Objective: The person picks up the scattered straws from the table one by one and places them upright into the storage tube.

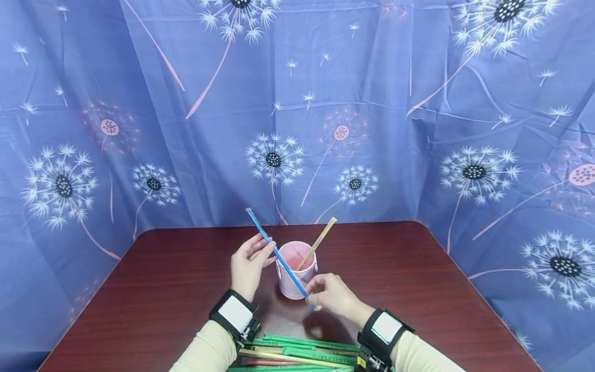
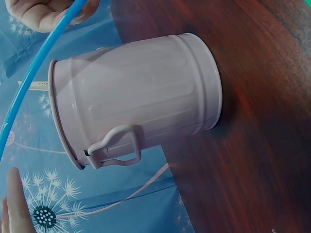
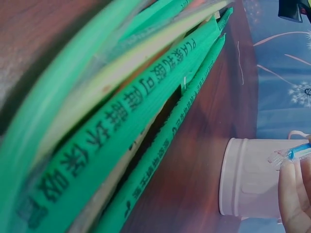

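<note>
A blue drinking straw [image 1: 284, 262] in a clear wrapper slants in front of a pink pail [image 1: 292, 287]. Its upper part is pinched by my left hand [image 1: 251, 261], while my right hand [image 1: 332, 295] grips the lower end. The wrapper's clear tip sticks out past the right fingers [image 3: 294, 194] in the right wrist view. In the left wrist view the pail [image 2: 136, 87] shows its side handle, and the blue straw [image 2: 36, 65] crosses before its rim. A tan paper-wrapped straw [image 1: 318, 242] leans inside the pail.
Several green-wrapped straws [image 1: 321, 354] lie in a pile at the table's near edge, mixed with yellowish and reddish ones. The dark red-brown table [image 1: 153, 289] meets a blue dandelion-print curtain [image 1: 214, 170] behind and at both sides.
</note>
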A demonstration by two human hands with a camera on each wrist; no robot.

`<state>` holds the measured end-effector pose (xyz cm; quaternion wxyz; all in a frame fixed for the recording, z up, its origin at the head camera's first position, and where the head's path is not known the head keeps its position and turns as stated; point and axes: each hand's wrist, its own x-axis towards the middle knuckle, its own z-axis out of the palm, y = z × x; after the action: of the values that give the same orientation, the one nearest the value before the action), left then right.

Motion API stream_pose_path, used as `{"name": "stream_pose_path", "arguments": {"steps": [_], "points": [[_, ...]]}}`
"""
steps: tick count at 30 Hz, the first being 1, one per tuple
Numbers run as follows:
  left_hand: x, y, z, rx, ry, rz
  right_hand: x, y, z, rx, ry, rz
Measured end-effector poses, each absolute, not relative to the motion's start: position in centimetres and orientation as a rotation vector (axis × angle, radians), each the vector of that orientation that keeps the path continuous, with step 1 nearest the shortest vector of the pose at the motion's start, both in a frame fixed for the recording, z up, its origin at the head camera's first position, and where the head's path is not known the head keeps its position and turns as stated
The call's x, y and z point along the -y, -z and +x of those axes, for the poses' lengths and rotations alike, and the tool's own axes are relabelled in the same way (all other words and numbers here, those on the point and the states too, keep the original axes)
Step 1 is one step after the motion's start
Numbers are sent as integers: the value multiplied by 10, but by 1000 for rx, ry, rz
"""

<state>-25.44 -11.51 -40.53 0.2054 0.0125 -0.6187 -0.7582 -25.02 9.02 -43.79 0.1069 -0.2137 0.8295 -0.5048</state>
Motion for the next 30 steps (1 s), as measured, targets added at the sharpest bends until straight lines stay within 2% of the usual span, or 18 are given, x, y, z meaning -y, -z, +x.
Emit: {"name": "stream_pose_path", "arguments": {"steps": [11,21,30], "points": [[114,400,-255,1664,2072,12,-95,437,-254,-2485,1571,-539],[133,385,-254,1256,1945,65,-85,427,-273,-2852,1577,-342],[139,374,-259,1145,1913,75,-72,431,-284,-2750,1615,-399]]}}
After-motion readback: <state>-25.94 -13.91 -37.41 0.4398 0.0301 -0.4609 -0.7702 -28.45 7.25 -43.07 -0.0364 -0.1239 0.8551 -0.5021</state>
